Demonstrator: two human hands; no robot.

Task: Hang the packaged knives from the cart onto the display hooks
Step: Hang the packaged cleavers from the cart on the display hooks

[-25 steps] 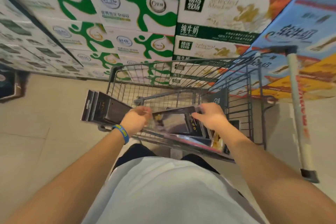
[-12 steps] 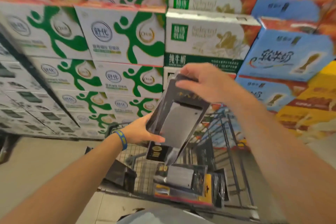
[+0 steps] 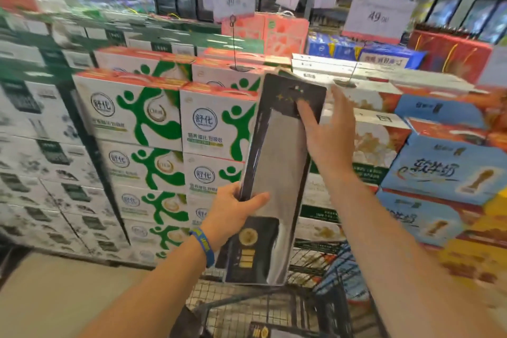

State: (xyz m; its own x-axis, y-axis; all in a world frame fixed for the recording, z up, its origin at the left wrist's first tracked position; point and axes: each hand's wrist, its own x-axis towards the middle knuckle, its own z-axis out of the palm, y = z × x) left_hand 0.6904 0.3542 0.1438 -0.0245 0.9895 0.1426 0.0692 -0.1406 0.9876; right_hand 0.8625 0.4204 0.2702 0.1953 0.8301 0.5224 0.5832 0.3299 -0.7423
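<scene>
Black-carded, clear-fronted packaged knife with a broad steel cleaver blade stands almost upright in the air, tilted slightly to the right, above the dark wire shopping cart. The left hand grips its lower left edge: the thumb lies across the front and the fingers curl behind. The right hand is spread at the upper right edge, its thumb resting on the card near the hanging slot and its fingers straight beside the pack. A blue wristband circles the left wrist. Another black pack lies in the cart. Behind stand stacked white-and-green milk cartons, blue cartons to the right, and a white price sign.
</scene>
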